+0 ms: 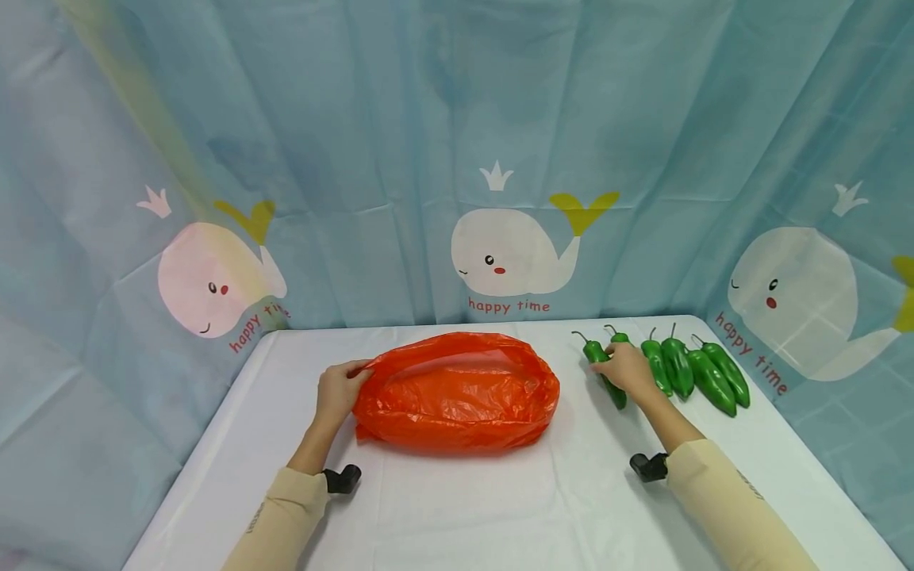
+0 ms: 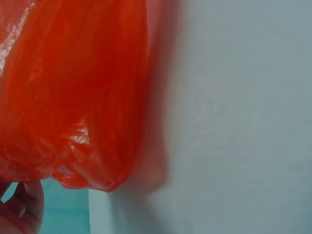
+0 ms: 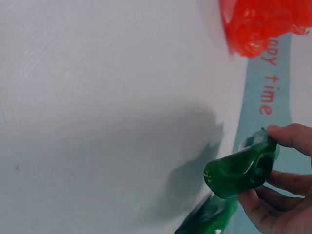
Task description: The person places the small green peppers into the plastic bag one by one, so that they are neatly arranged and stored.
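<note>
One pepper (image 1: 613, 392): right hand (image 1: 630, 369) is pinching it
Red bag (image 1: 457, 432): left hand (image 1: 339, 395) is gripping its edge, no peppers showing inside, looking like early days
Five other peppers (image 1: 677, 369): lying around the right hand, probably waiting

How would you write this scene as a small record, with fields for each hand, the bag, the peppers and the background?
left hand: fingers at the left rim of the orange-red plastic bag, holding it
right hand: holds a green chili pepper
bag: on the white-covered table, mouth open
other green chili peppers: five, one partly hidden behind the right hand, the rest to its right
background: blue curtain printed with whales and "happy time"
</note>
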`<state>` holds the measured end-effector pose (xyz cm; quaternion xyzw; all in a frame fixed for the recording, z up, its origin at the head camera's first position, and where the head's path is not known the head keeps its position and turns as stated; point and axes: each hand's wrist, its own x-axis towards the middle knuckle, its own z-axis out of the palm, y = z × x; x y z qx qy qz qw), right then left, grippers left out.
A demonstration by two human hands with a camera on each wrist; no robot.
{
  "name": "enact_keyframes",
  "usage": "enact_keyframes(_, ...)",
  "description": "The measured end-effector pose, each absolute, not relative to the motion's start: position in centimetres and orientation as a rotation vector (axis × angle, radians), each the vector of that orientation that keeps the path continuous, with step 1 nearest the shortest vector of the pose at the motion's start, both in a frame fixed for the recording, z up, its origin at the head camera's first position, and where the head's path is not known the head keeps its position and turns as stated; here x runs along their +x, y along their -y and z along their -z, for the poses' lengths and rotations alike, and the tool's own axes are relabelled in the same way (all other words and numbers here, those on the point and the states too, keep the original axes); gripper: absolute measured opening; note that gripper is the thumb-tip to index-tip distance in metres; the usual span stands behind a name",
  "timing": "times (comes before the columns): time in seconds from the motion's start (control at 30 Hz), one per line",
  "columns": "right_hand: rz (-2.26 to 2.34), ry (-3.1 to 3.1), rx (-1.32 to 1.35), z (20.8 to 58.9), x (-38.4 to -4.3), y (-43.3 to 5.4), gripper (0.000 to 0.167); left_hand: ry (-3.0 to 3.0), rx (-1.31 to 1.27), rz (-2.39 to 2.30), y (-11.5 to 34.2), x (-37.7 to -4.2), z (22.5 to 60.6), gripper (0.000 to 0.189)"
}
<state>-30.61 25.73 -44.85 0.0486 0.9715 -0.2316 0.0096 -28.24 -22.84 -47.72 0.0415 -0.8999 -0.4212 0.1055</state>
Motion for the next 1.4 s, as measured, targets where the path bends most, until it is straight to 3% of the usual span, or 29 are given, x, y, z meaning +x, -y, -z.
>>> enact_keyframes(1.4, 1.205, -2.974, -0.074, 38.3, -30.4, -17.9, 0.054, 2.545, 0.100, 1.212, 22.4, -28.4, 48.0, 0.027)
